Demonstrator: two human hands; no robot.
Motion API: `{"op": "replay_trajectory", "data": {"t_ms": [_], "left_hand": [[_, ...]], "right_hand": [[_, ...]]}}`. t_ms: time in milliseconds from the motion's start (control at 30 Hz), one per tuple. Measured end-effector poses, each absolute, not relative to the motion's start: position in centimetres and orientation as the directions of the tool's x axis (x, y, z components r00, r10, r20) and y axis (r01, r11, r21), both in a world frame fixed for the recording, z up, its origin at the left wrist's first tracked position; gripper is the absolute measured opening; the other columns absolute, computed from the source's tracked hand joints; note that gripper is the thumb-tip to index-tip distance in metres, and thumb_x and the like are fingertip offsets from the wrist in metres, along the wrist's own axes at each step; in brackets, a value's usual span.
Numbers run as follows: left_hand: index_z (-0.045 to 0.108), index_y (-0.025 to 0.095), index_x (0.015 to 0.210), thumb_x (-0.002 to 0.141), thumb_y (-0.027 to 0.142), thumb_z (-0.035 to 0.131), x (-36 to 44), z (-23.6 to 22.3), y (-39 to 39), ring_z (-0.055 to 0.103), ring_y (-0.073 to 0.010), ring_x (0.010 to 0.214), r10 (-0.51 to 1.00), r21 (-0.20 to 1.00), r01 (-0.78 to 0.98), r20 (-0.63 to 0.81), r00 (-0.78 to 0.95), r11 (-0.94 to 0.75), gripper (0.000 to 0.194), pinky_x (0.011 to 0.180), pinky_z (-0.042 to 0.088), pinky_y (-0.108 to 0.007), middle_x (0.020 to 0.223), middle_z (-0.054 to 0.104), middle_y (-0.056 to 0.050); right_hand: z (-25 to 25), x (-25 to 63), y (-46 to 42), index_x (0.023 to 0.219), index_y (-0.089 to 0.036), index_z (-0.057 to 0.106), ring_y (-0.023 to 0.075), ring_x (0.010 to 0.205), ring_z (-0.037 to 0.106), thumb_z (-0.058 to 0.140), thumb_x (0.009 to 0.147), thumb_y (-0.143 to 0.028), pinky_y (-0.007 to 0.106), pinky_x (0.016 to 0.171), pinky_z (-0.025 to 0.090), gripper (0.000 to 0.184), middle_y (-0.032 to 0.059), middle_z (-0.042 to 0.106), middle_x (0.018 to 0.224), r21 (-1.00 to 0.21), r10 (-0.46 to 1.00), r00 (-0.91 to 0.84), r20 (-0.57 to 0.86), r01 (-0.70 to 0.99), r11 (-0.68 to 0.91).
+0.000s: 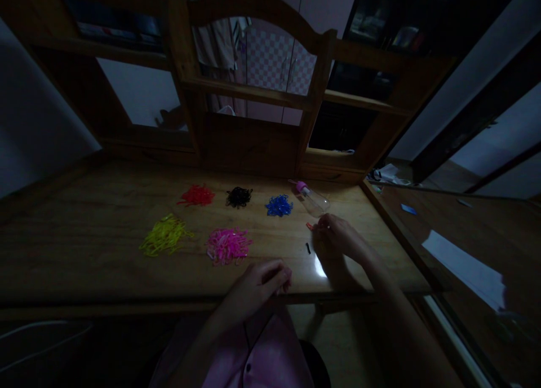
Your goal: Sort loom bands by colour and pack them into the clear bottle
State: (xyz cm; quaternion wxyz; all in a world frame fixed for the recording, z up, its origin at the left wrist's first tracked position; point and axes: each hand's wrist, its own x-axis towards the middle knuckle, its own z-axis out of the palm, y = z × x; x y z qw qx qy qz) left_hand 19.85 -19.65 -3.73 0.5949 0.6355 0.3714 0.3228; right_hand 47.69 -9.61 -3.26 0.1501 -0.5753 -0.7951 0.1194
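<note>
My right hand [341, 234] reaches over the right part of the wooden table, its fingertips pinched together; whatever they hold, if anything, is too small to make out. Just left of those fingertips lies a red paper-clip-like piece [309, 226]. A small black piece [308, 247] rests a little nearer to me. By the table's front edge, my left hand [262, 283] is closed with curled fingers, and its inside is hidden. A clear bottle [313, 201] with a purple-pink cap lies on its side just beyond my right hand.
Small loop-shaped pieces lie in separate piles: red [198, 195], black [239, 197], blue [279, 206], yellow [165, 235] and pink [229, 245]. A wooden shelf frame [253, 97] stands along the table's back. White paper [465, 267] lies on the lower surface at right.
</note>
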Motion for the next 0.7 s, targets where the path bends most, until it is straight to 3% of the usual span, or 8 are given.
{"op": "replay_trajectory", "data": {"t_ms": [100, 200, 367, 500, 700], "left_hand": [[0.061, 0.016, 0.078, 0.096, 0.046, 0.047, 19.9, -3.8, -19.6, 0.052, -0.0127, 0.069, 0.858, 0.996, 0.087, -0.027, 0.512, -0.021, 0.037, 0.067, 0.039, -0.023, 0.075, 0.060, -0.001], [0.062, 0.016, 0.079, 0.096, 0.046, 0.046, 19.8, -3.8, -19.5, 0.052, -0.0127, 0.069, 0.856, 0.996, 0.092, -0.030, 0.517, -0.021, 0.037, 0.067, 0.039, -0.024, 0.075, 0.060, -0.001], [0.062, 0.016, 0.080, 0.096, 0.045, 0.046, 19.8, -3.8, -19.5, 0.052, -0.0122, 0.070, 0.852, 0.995, 0.093, -0.028, 0.522, -0.025, 0.037, 0.067, 0.039, -0.023, 0.075, 0.059, -0.001], [0.061, 0.016, 0.080, 0.096, 0.046, 0.046, 19.8, -3.8, -19.5, 0.053, -0.0119, 0.070, 0.853, 0.997, 0.076, -0.024, 0.521, -0.019, 0.037, 0.067, 0.039, -0.023, 0.075, 0.060, 0.000], [0.062, 0.016, 0.080, 0.096, 0.046, 0.046, 19.8, -3.8, -19.5, 0.052, -0.0116, 0.070, 0.851, 0.995, 0.094, -0.033, 0.524, -0.020, 0.038, 0.066, 0.038, -0.023, 0.074, 0.058, 0.000]], "right_hand": [[-2.8, 47.8, -10.4, 0.099, -0.018, 0.056, 0.0201, 0.089, 0.062, 0.047, 0.091, -0.014, 0.029, 0.076, 0.044, 0.013, 0.0097, 0.063, 0.099, -0.344, 0.937, -0.327, 0.120, 0.872, 0.348], [-1.8, 47.5, -12.2, 0.104, -0.021, 0.053, 0.0190, 0.088, 0.061, 0.045, 0.092, -0.015, 0.028, 0.074, 0.045, 0.015, 0.0085, 0.062, 0.100, -0.403, 0.925, -0.352, 0.144, 0.833, 0.380], [-2.0, 46.4, -14.4, 0.100, -0.022, 0.049, 0.0186, 0.080, 0.059, 0.043, 0.092, -0.018, 0.028, 0.067, 0.043, 0.011, 0.0063, 0.062, 0.095, -0.439, 0.947, -0.307, 0.099, 0.840, 0.318], [-2.8, 46.0, -14.5, 0.094, -0.022, 0.050, 0.0186, 0.077, 0.059, 0.047, 0.091, -0.025, 0.028, 0.065, 0.041, 0.005, 0.0048, 0.062, 0.089, -0.431, 0.975, -0.194, 0.107, 0.875, 0.222], [-1.7, 46.5, -15.0, 0.088, -0.021, 0.053, 0.0170, 0.072, 0.058, 0.050, 0.093, -0.040, 0.027, 0.061, 0.038, 0.020, 0.0048, 0.061, 0.090, -0.328, 0.976, -0.154, 0.153, 0.924, 0.197]]}}
